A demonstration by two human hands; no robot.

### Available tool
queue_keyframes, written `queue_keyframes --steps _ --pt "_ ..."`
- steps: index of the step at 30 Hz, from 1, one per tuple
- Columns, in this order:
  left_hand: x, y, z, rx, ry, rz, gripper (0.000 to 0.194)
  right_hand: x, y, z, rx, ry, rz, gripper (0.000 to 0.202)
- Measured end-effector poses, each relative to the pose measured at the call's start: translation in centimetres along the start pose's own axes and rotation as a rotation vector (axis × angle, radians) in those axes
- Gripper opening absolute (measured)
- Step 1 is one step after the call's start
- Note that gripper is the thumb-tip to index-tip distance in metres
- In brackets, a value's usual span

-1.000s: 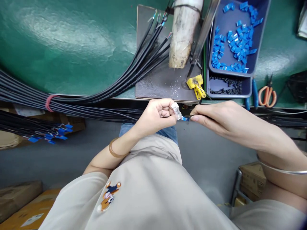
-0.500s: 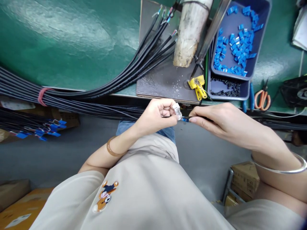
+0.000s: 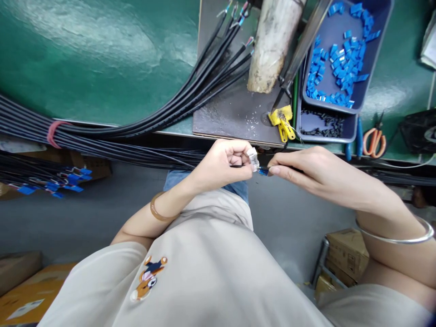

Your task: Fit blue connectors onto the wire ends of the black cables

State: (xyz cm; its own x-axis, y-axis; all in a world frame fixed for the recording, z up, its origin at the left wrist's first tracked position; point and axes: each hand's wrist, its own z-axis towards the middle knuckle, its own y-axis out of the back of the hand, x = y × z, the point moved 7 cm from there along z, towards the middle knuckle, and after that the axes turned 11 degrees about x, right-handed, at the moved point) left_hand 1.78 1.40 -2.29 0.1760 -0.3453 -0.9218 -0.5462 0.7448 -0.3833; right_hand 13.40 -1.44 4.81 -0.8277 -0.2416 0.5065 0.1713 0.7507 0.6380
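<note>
Both hands in front of my waist, just off the bench edge. Left hand (image 3: pixel 223 167): closed, thumb and fingers pinched together. A crumpled white wrap (image 3: pixel 253 159) shows at its fingertips; I cannot tell whether it is a finger cover or a loose piece. Right hand (image 3: pixel 311 172): closed, thumb pressed to forefinger, gripping something thin and dark, mostly hidden; wire or tool, I cannot tell.

The blue connector (image 3: pixel 263 171) sits between the 2 pinches, just beside the white wrap and against the right fingertips. Judgement: holding it from 2 sides steadies so small a part.

At the bench edge, 1 red band (image 3: pixel 53 133) rings the black cables (image 3: pixel 136 159), presumably to stop them spreading. Some curve up onto the dark board (image 3: pixel 228 116), coloured wire ends exposed. A yellow clip (image 3: pixel 282 123) rests at the board's right corner.

Right of it, 2 trays: the lower tray (image 3: pixel 327 138) holds small black parts; the upper tray (image 3: pixel 334 30), farther off, holds loose blue pieces. They overlap, probably to keep both within reach.
</note>
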Motion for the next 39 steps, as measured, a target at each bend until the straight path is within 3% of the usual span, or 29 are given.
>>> queue_keyframes --steps 31,39 --pt "0.4 0.0 0.1 0.004 0.022 -0.020 0.013 -0.7 -1.1 0.0 -0.040 -0.072 -0.062 0.031" --pt "0.6 0.2 -0.1 0.005 0.043 -0.013 0.011 -1.0 -1.3 0.2 -0.058 -0.062 0.024 0.031"
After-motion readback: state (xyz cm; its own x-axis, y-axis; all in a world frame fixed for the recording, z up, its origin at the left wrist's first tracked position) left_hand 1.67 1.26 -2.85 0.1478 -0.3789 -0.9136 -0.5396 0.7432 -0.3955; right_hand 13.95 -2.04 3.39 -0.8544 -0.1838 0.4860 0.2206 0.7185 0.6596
